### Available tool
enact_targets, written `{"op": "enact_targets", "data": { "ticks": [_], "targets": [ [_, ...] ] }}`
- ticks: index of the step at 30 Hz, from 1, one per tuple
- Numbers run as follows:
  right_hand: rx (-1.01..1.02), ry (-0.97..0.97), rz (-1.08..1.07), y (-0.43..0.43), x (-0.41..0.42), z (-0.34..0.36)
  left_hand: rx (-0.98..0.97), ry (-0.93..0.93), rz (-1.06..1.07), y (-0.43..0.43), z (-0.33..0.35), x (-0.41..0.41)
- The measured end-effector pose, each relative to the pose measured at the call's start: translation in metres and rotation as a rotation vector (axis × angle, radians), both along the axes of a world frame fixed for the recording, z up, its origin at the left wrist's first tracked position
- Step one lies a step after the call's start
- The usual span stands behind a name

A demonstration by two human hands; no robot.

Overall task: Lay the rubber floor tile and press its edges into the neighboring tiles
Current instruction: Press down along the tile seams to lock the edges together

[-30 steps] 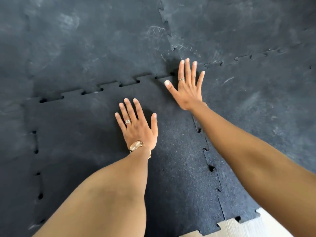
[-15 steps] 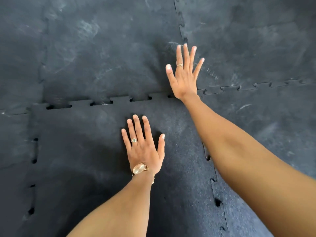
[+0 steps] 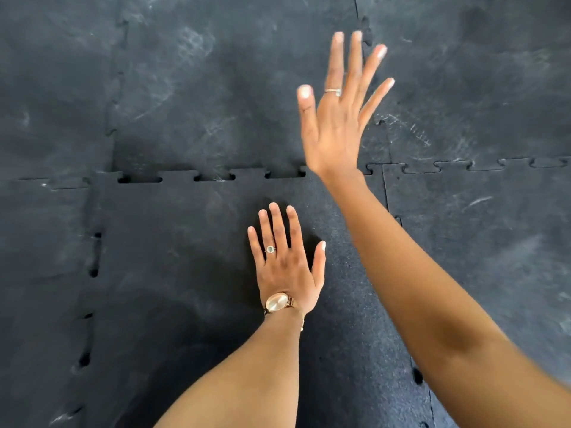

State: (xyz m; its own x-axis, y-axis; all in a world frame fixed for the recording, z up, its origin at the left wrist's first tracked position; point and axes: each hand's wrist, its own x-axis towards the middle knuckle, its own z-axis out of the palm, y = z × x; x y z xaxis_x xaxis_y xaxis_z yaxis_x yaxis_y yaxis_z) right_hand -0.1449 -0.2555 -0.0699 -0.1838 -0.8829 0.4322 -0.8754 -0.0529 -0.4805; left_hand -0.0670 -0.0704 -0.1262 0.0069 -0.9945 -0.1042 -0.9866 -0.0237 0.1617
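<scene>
My right hand is lifting off the far seam, where it was pressing a moment ago, fingers spread, grasping nothing. My left hand is lying flat and released on the rubber floor tile, which is sitting among the neighboring tiles. The far seam is showing open gaps between tabs, so I am judging that firm palm pressure, tab by tab, should seat it.

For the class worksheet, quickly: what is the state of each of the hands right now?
Left hand: open, palm flat on the rubber floor tile, holding nothing.
Right hand: open, fingers spread, holding nothing; contact with the floor cannot be told.
</scene>
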Motion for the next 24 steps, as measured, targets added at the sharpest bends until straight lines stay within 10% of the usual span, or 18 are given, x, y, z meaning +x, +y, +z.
{"op": "enact_targets", "data": {
  "ticks": [6, 24],
  "targets": [
    [0.539, 0.299, -0.067, -0.001, 0.021, -0.056, 0.006, -0.012, -0.025, -0.001, 0.005, 0.001],
    [0.527, 0.217, 0.09, -0.038, 0.003, -0.001, 0.006, 0.015, -0.007, -0.002, 0.002, 0.002]
  ]
}}
